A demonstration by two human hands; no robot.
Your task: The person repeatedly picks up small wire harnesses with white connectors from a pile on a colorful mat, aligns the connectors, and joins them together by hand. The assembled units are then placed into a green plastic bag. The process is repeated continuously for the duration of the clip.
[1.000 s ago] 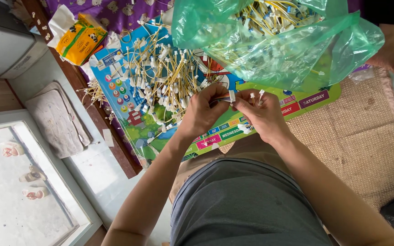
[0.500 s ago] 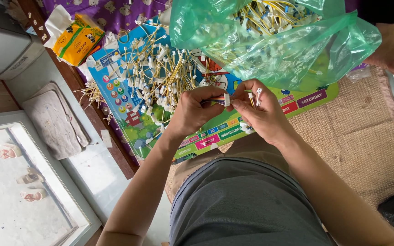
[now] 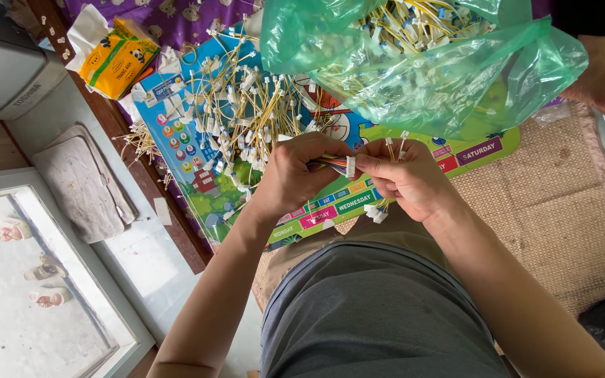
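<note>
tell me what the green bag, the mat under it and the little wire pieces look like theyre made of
Green bag: thin plastic film, glossy and see-through, wrinkled, its contents showing through.
Mat: looks like woven straw or jute, matte tan with a coarse weave.
Wire pieces: yellow plastic-coated wire with small white ends, likely moulded plastic connectors.
White connector between the left hand and right hand: seems hard plastic.

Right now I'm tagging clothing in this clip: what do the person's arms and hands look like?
Both arms are bare to past the elbows, no sleeves showing. The left hand and right hand wear no gloves; no rings, watch or bracelets visible.
</note>
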